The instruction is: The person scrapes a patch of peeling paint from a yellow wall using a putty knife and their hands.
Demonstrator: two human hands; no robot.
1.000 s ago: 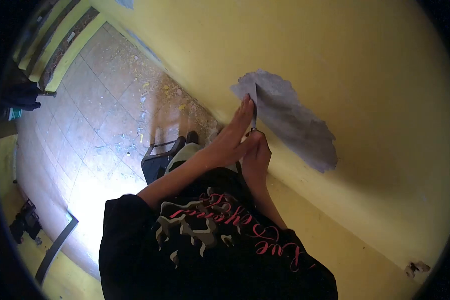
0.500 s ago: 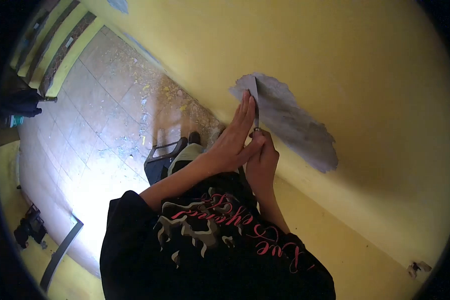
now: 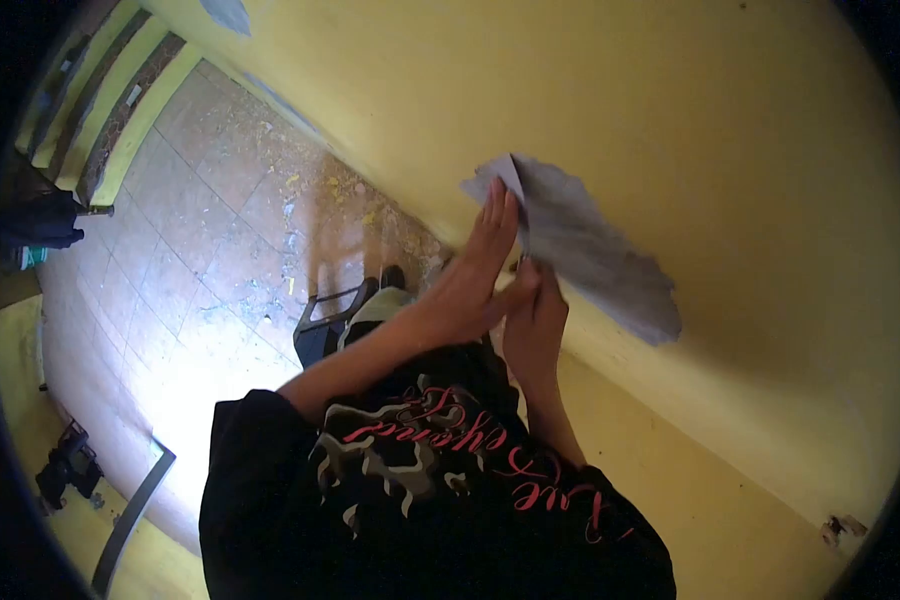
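Observation:
A putty knife (image 3: 512,174) lies with its thin metal blade against a bare grey patch (image 3: 595,255) in the yellow-painted wall. My right hand (image 3: 535,330) is closed around its handle, just below the patch. My left hand (image 3: 470,275) lies flat, fingers stretched out and pressing on the blade near its far end. The left thumb reaches across to the right hand. Most of the handle is hidden inside my right fist.
Paint flakes litter the tiled floor (image 3: 220,230) along the wall's foot. A dark stool or chair (image 3: 320,325) stands by my legs. Stepped ledges (image 3: 120,110) rise at the upper left, with dark cloth (image 3: 45,220) below them. A smaller bare patch (image 3: 228,14) shows higher left.
Both hands have shifted slightly right with the putty knife, and its blade shows at a slightly different angle. The view has also moved a little. My grip looks the same.

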